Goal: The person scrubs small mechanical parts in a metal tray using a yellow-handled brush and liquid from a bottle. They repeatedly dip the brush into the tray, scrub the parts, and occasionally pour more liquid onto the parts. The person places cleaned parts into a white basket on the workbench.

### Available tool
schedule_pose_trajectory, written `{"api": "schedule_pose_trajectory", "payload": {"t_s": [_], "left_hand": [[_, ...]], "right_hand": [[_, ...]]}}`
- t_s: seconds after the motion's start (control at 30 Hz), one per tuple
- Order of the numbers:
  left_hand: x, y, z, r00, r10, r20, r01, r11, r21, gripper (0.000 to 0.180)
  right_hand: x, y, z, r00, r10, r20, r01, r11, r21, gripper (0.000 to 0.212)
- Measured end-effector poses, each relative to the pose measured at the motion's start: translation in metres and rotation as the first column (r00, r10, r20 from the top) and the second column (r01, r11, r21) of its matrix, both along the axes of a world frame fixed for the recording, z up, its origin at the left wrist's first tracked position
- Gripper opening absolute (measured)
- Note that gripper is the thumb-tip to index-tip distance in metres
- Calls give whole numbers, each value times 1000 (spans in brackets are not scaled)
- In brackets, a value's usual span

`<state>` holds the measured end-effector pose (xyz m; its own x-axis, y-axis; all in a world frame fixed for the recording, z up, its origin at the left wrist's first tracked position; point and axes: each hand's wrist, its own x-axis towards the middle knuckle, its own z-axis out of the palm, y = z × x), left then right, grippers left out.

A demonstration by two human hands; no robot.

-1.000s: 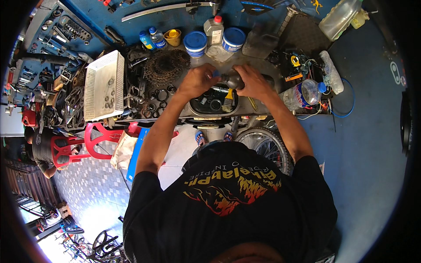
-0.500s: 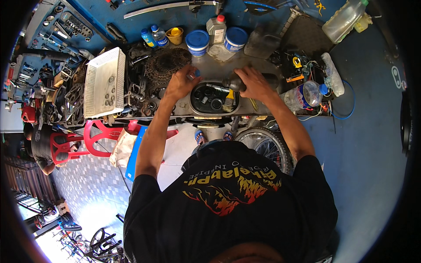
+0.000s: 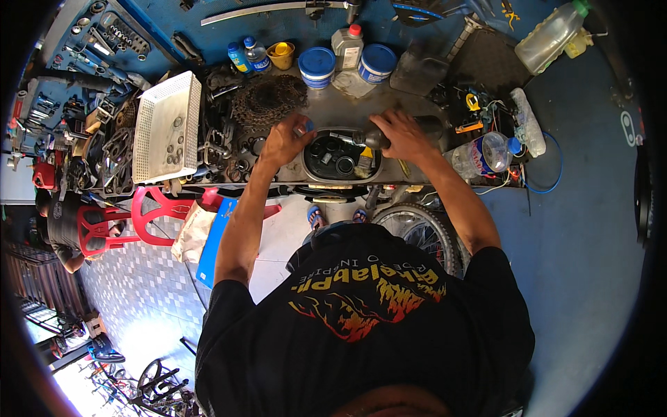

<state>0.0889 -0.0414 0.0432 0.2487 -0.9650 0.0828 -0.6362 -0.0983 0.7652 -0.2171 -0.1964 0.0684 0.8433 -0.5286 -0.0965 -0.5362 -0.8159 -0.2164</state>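
Just above frame centre, an oval tray [image 3: 340, 179] holds a paintbrush [image 3: 364, 164] and dark rings [image 3: 345, 165]. Beyond its near rim, the right hand [image 3: 403, 135] clamps a dark bottle [image 3: 377, 137], long axis running left-right, neck leftward; the left hand [image 3: 281, 143] pinches a blue cap [image 3: 309, 127]. Farther up: sprockets [image 3: 269, 102], then blue-lidded tubs [image 3: 317, 68].

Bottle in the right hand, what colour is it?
The bottle looks dark greyish brown, best in head view.
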Motion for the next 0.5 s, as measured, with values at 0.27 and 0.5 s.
{"api": "schedule_pose_trajectory", "payload": {"t_s": [0.27, 0.5], "left_hand": [[-5, 5, 3, 999, 17, -52, -12, 995, 96, 46], [-8, 8, 0, 999, -4, -43, 7, 997, 71, 47]], "right_hand": [[0, 1, 2, 998, 8, -63, -8, 1000, -10, 96], [-1, 4, 5, 995, 0, -101, -2, 1000, -19, 96]]}}
